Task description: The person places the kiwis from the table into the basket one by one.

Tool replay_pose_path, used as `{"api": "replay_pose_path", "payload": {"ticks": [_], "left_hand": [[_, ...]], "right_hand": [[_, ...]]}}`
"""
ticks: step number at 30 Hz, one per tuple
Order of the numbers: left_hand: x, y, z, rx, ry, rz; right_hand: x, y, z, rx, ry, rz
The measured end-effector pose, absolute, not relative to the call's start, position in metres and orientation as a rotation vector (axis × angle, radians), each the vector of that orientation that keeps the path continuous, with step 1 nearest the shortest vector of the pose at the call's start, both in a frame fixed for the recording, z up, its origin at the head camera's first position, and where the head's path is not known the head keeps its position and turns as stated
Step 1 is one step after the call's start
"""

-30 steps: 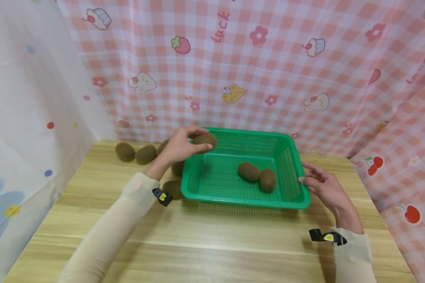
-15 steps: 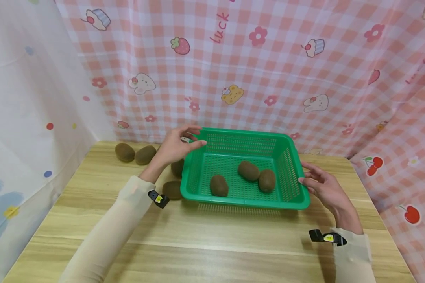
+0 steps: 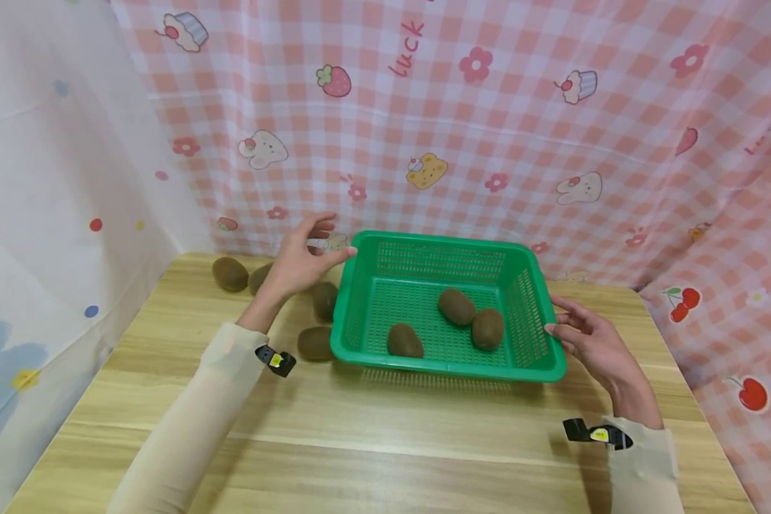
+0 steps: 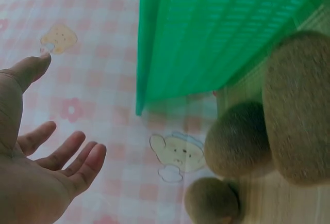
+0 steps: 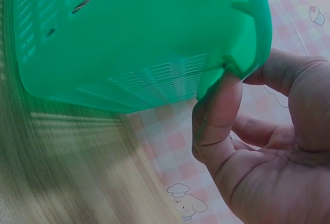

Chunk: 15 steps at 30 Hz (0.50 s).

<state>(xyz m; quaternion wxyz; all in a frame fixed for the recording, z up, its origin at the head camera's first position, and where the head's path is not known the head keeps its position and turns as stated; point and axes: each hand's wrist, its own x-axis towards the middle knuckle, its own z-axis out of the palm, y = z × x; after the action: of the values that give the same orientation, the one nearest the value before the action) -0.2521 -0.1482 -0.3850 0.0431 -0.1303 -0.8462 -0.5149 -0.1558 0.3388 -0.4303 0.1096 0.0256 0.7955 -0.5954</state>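
A green plastic basket point(image 3: 446, 367) stands on the table with three brown kiwis inside: two touch each other right of the middle, and one kiwi point(image 3: 405, 340) lies near the front left. My right hand point(image 3: 590, 343) pinches the basket's right rim, thumb on top and fingers curled beneath, as the right wrist view shows. Beyond the basket's left rim, my left hand point(image 3: 295, 260) hovers with spread fingers and nothing in its grasp. Under and around it several kiwis rest on the table, among them a kiwi point(image 3: 315, 343) beside the basket and a big-looking kiwi point(image 4: 301, 110) in the left wrist view.
The wooden table point(image 3: 373, 442) extends in front of the basket. Behind it hangs a pink checked cloth point(image 3: 385, 128), close to the basket's back rim. A white dotted cloth point(image 3: 58, 185) hangs at the left. One kiwi point(image 3: 230, 274) sits at the table's back left.
The left hand has let go of a kiwi, which now lies in the basket's front left, and has moved left off the basket over the loose kiwis. The right hand stays at the rim.
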Motion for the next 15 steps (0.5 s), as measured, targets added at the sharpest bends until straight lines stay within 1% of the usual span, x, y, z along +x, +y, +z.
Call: {"api": "replay_pose_path", "payload": {"ticks": [15], "left_hand": [[-0.251, -0.185, -0.398, -0.229, -2.562, -1.436]], "right_hand": [[-0.156, 0.34, -0.431, 0.059, 2.298, -1.8]]}}
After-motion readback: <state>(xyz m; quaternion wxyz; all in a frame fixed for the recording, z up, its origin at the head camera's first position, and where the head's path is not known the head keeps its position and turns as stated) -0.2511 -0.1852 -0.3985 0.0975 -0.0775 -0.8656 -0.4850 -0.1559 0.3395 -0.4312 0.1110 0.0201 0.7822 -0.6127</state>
